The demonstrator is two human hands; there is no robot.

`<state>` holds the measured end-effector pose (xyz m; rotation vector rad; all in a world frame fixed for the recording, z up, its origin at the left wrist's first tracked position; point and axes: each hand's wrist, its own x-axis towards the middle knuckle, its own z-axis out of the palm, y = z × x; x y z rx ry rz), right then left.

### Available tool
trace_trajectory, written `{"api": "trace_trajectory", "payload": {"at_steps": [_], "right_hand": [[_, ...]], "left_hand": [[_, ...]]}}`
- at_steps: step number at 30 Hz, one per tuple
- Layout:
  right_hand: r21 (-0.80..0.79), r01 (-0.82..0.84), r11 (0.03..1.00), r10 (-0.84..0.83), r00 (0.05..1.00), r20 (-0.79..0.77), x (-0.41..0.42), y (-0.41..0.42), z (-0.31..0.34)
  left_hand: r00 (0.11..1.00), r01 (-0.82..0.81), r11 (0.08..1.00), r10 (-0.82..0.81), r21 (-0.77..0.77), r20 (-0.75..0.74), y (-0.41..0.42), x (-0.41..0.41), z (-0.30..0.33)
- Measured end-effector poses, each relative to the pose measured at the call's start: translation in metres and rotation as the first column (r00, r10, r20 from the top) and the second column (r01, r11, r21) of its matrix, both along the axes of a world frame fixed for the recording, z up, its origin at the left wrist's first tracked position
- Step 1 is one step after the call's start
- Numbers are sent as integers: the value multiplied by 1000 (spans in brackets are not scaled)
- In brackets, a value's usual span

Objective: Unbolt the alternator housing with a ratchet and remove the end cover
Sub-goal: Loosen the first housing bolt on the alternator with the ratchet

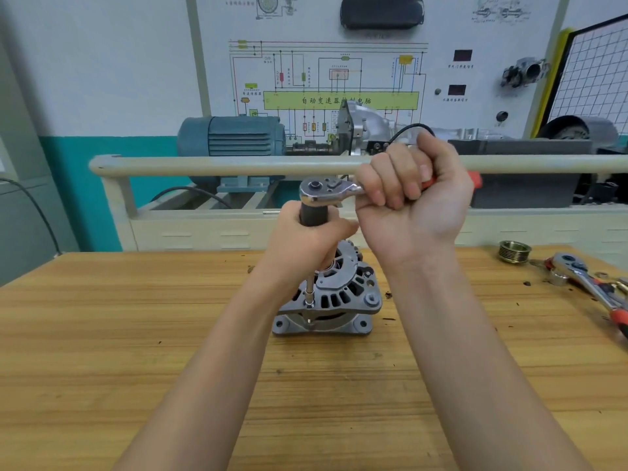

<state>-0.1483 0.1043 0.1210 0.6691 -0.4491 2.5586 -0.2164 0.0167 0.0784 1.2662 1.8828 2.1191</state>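
A grey alternator [343, 297] stands on end on the wooden bench [136, 334], its slotted end cover facing up. A chrome ratchet [326, 191] sits level above it, on a long extension whose socket [308, 304] meets a bolt at the housing's front left rim. My left hand [306, 239] grips the dark upper part of the extension just under the ratchet head. My right hand [418, 205] is wrapped round the ratchet's red handle, which points right and is mostly hidden in my fist.
A second ratchet with a red handle [591, 287] and a ribbed pulley [515, 252] lie at the bench's right end. Behind the bench run a beige rail [221, 164], a blue electric motor [234, 137] and a wiring-diagram board [339, 79].
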Motion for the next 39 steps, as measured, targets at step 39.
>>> {"api": "trace_trajectory", "payload": {"at_steps": [39], "right_hand": [[71,-5,997,7,999,-35,-2,-2,-2]], "left_hand": [[1000,-8,1000,8,17,-3,-4,2,3]]}}
